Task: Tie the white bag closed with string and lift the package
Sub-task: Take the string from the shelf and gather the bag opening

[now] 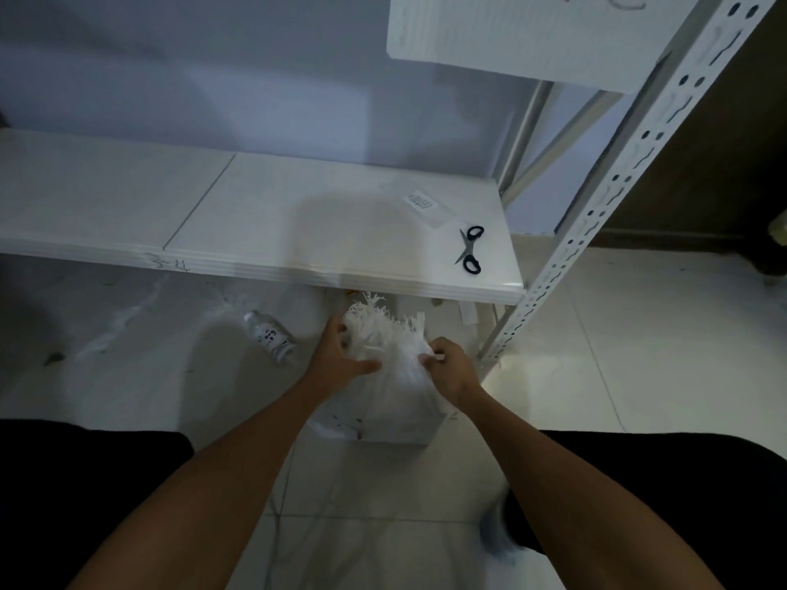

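A white woven bag stands on the tiled floor just in front of the low shelf, its frayed top gathered into a bunch. My left hand grips the gathered neck from the left, thumb pointing across the front. My right hand pinches the bag's neck from the right, with something small and white between the fingertips. I cannot make out the string itself around the neck. A thin strand trails on the floor below the bag.
A white shelf board runs across just beyond the bag, with black-handled scissors and a clear packet near its right end. A small bottle lies on the floor to the left. A perforated shelf post rises at the right.
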